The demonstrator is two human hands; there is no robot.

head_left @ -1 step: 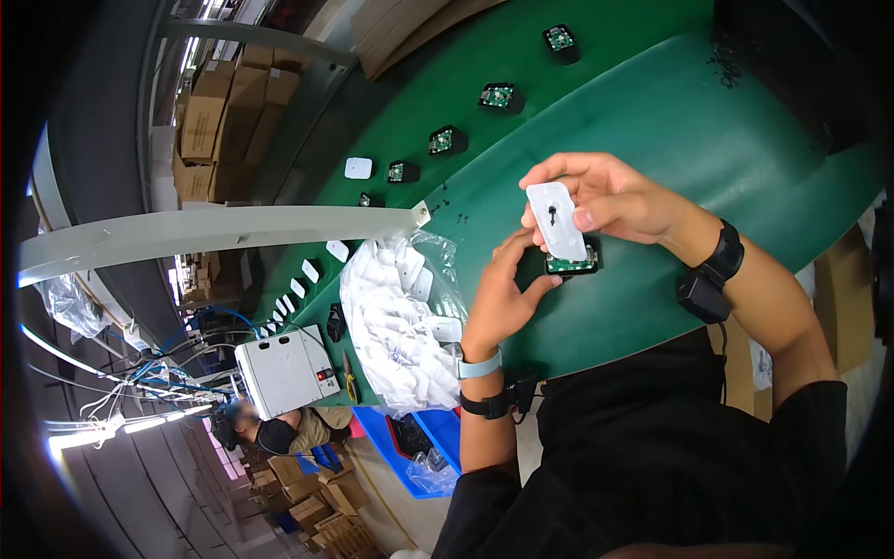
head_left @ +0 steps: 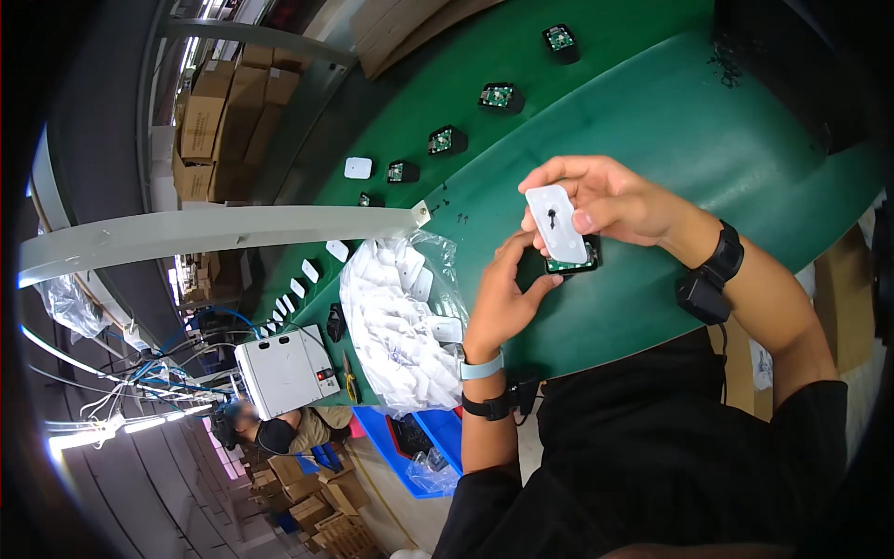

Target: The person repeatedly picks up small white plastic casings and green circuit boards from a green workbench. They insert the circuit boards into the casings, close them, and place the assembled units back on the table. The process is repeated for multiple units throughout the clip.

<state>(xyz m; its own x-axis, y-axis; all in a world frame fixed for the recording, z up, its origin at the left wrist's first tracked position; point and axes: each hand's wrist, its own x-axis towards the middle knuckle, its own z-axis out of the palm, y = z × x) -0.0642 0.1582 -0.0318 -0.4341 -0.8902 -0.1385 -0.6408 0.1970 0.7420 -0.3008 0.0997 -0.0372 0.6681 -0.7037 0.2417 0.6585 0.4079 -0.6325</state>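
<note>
My right hand pinches a white plastic cover between thumb and fingers. The cover is tilted, and a small black part sits at its middle. Just behind and below it is a black housing with a green circuit board inside, partly hidden by the cover. My left hand grips this housing at its side, thumb at the near edge and fingers at the far side. Whether the cover touches the housing I cannot tell.
Left of my left hand lies a clear bag of white covers. Several black housings with boards stand along the green belt, white covers among them. A grey metal bar crosses at left, near scissors and a white box. Another person is beyond.
The white cover in my right hand has dipped very slightly toward the housing, hiding a bit more of the board. My left hand has hardly moved.
</note>
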